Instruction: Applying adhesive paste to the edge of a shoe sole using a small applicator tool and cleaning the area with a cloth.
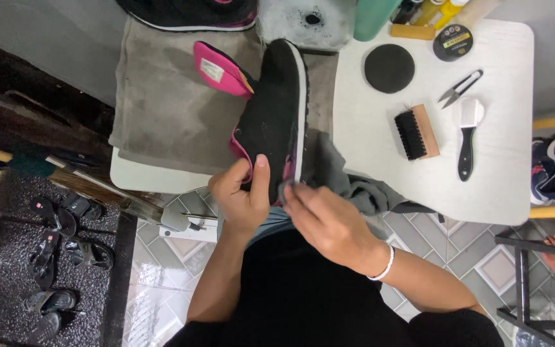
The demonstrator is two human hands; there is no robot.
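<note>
Your left hand (pixel 242 193) clamps the heel of the black shoe (pixel 276 115), thumb pressed on its upper; the shoe lies toe-away across the grey towel (pixel 162 103). Your right hand (pixel 319 215) pinches the grey cloth (pixel 338 173) against the sole edge. Risks: the pink insole (pixel 221 69) sticks out loose and could drop; the trailing cloth could drag the brush (pixel 417 132) off the white table (pixel 502 186).
</note>
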